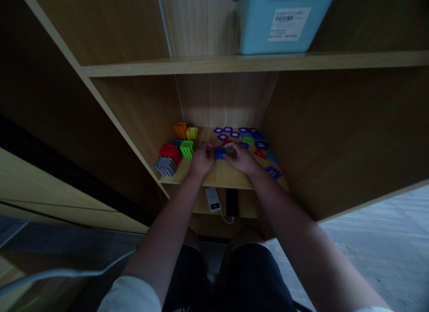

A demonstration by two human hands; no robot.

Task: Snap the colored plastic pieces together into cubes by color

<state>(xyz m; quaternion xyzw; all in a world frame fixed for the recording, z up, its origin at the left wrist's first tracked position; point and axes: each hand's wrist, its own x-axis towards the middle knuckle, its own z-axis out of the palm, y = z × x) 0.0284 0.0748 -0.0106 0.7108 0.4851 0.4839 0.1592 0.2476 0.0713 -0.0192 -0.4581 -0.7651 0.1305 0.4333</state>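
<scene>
A small stack of blue openwork plastic tiles [220, 153] sits on the shelf between my hands. My left hand [203, 159] is closed, its fingers curled against the stack's left side; the fingertips are partly hidden. From the right, my right hand [241, 157] bends thumb and forefinger around the stack's other side. Just behind it lies a red piece [226, 142], partly covered by the right fingers. Left of my hands stand sorted stacks: green [187, 148], yellow [192, 133], orange [181, 130], red [170, 153] and grey [166, 166].
Loose purple frames [223, 137], red triangles [259, 153] and a blue tile [274, 172] lie spread at the right. A light blue bin [275, 39] stands on the upper shelf [201, 65]. Below are a white device with a cable [213, 199] and a black flat object [232, 202].
</scene>
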